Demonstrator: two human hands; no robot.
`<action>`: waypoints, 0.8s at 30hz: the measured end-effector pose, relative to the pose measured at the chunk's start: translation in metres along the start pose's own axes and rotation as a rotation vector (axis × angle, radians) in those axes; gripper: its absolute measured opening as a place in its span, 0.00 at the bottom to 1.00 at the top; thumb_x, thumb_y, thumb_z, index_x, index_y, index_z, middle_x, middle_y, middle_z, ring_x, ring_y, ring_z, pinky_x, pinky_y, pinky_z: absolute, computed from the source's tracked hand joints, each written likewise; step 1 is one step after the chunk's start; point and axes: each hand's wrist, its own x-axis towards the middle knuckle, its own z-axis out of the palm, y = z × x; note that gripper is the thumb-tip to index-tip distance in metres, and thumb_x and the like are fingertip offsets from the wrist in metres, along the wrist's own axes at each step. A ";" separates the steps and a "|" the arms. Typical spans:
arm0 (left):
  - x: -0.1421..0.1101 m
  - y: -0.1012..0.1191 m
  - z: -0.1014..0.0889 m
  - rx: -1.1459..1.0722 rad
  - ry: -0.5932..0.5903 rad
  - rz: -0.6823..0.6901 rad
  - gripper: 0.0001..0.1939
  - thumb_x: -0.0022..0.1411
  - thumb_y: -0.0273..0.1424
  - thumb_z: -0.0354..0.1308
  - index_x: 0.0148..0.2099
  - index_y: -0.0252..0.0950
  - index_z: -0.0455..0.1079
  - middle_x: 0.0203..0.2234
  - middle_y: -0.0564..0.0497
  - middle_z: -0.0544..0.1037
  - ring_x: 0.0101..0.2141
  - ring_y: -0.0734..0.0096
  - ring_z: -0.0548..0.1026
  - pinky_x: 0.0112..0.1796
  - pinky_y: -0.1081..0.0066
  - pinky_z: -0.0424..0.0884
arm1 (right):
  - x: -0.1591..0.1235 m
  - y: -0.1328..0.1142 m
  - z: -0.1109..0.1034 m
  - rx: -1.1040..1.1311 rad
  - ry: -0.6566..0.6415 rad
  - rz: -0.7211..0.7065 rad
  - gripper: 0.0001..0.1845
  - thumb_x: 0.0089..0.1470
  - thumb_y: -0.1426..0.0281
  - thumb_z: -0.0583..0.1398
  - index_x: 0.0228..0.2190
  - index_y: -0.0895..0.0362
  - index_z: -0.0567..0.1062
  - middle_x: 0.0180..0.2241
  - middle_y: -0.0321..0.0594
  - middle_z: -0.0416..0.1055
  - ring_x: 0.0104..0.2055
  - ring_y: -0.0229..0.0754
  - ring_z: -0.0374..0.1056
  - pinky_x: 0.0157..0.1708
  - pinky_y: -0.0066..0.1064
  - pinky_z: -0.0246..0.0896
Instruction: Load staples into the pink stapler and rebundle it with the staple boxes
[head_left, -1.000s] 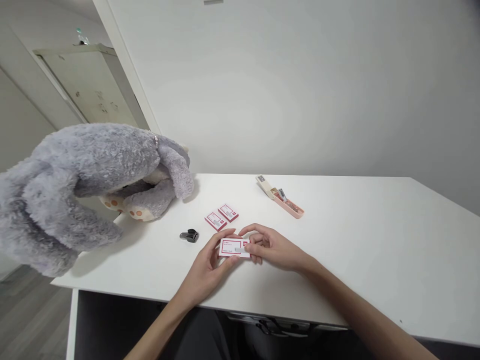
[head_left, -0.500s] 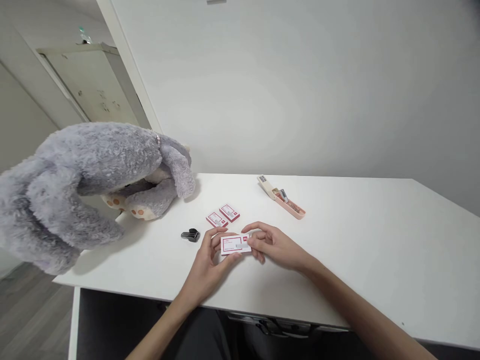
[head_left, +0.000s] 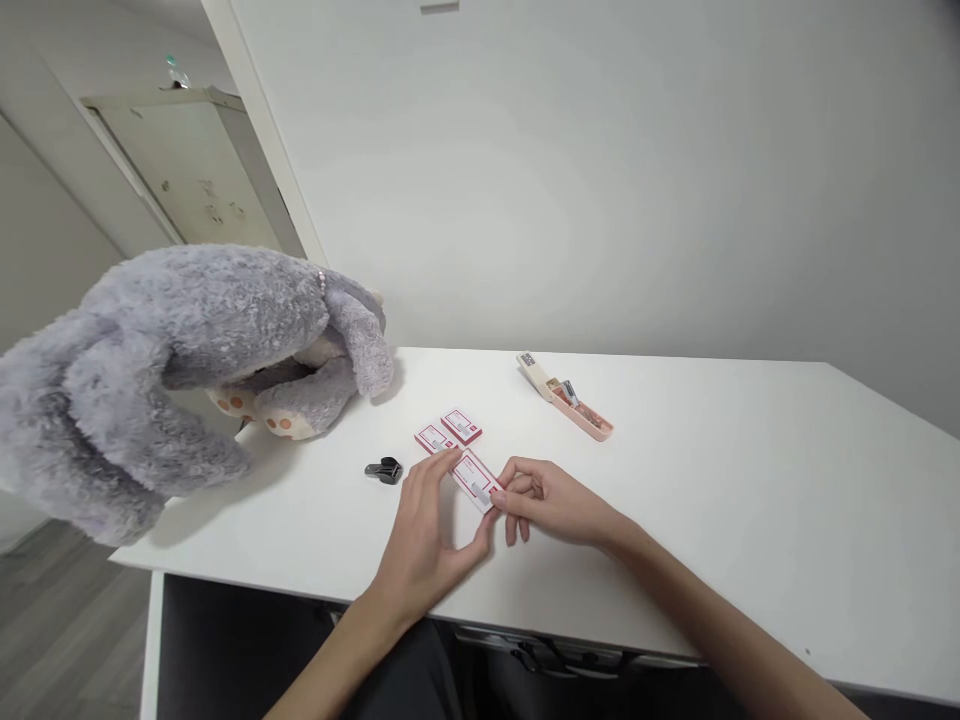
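Observation:
A small flat white box with a red border (head_left: 477, 482) is held tilted just above the table, its printed face up. My right hand (head_left: 544, 497) pinches its lower right end between thumb and fingers. My left hand (head_left: 424, 535) spans the box, with fingertips at its upper left corner and the thumb near the lower edge. Two similar boxes lie just beyond: one (head_left: 433, 438) partly covered by my left fingers, the other (head_left: 461, 425) beside it. To the left of my left hand rests a small black-and-metal tool (head_left: 385, 470), perhaps a staple remover.
Toward the wall lies an opened pink-and-cream case-like object (head_left: 581, 413) with small items inside. A large grey plush toy (head_left: 202, 320) leans over the left end of the white table (head_left: 720, 520). Behind it stands a pale cabinet (head_left: 180, 170).
The box has turned clockwise from nearly level to slanted down to the right. My left fingers have shifted to its upper corner, while my right hand keeps its pinch.

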 end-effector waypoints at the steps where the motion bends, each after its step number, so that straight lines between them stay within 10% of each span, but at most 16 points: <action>1: -0.001 0.000 0.001 0.022 -0.001 0.013 0.34 0.63 0.34 0.65 0.67 0.41 0.55 0.59 0.38 0.69 0.61 0.48 0.67 0.60 0.50 0.65 | -0.001 -0.001 0.001 -0.013 -0.008 -0.006 0.22 0.59 0.49 0.65 0.35 0.55 0.70 0.32 0.41 0.81 0.29 0.41 0.76 0.30 0.32 0.68; 24: 0.006 -0.050 -0.015 0.496 0.074 -0.103 0.23 0.68 0.40 0.59 0.61 0.36 0.70 0.55 0.36 0.77 0.61 0.37 0.62 0.60 0.42 0.52 | -0.001 -0.002 -0.001 -0.042 0.025 -0.021 0.16 0.64 0.57 0.62 0.44 0.56 0.73 0.44 0.48 0.81 0.35 0.42 0.77 0.29 0.31 0.68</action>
